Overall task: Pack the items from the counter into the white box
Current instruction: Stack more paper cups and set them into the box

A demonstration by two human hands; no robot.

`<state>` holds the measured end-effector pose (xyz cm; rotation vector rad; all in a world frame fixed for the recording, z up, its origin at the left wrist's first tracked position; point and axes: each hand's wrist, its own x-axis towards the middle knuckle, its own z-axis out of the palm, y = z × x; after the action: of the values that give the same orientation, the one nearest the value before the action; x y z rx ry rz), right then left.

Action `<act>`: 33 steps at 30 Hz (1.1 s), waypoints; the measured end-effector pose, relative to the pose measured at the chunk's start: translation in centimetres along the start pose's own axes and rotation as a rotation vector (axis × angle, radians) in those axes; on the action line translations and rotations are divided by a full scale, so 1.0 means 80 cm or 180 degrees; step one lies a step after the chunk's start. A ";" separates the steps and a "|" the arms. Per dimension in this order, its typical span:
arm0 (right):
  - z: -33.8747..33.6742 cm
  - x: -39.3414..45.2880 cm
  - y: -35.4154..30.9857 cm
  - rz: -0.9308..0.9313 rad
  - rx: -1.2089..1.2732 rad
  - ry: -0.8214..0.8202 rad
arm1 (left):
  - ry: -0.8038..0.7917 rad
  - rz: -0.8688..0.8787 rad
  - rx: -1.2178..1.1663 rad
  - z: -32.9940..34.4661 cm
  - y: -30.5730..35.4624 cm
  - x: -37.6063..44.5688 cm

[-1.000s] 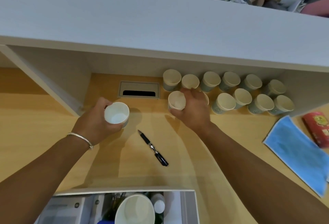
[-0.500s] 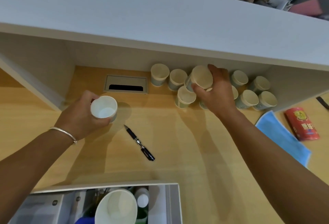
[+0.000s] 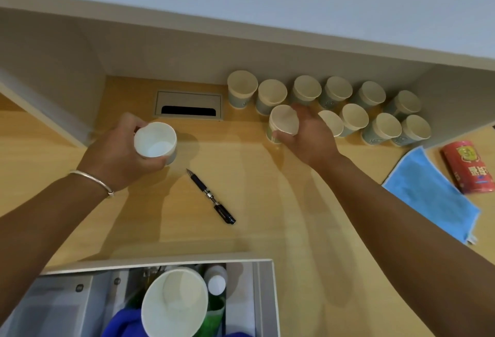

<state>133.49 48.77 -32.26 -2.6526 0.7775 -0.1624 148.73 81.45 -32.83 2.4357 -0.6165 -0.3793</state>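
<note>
The packing was only partly done, in my judgement. The white box (image 3: 263,263) at the near edge of the counter (image 3: 254,189) already held one large paper cup (image 3: 174,302), a small white-capped bottle (image 3: 216,283), something blue and something green that I could not identify. Most items were not yet packed. The left hand (image 3: 117,154) gripped one paper cup (image 3: 155,140) with its fingers curled round it, well apart from the box. The right hand (image 3: 308,136) held another cup (image 3: 284,122), tilted, just beside the row of cups (image 3: 348,106) under the shelf. I counted ten cups standing there, so twelve outside the box. Also left were one pen (image 3: 211,197), one blue face mask (image 3: 434,197) and one red packet (image 3: 468,166).
</note>
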 end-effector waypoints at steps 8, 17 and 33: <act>-0.006 0.002 -0.006 0.0108 -0.0253 -0.0039 | -0.0009 -0.0003 -0.0057 -0.002 0.002 0.000; -0.063 0.042 -0.028 0.0210 0.0624 0.0924 | 0.0027 -0.0041 -0.0062 -0.002 0.004 0.001; -0.016 0.101 -0.040 0.0117 0.0081 0.0246 | 0.0002 0.0009 -0.0098 -0.002 0.002 0.001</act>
<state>141.64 46.50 -29.80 -2.6198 0.8426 -0.2647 148.82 81.37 -32.64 2.4051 -0.6094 -0.3843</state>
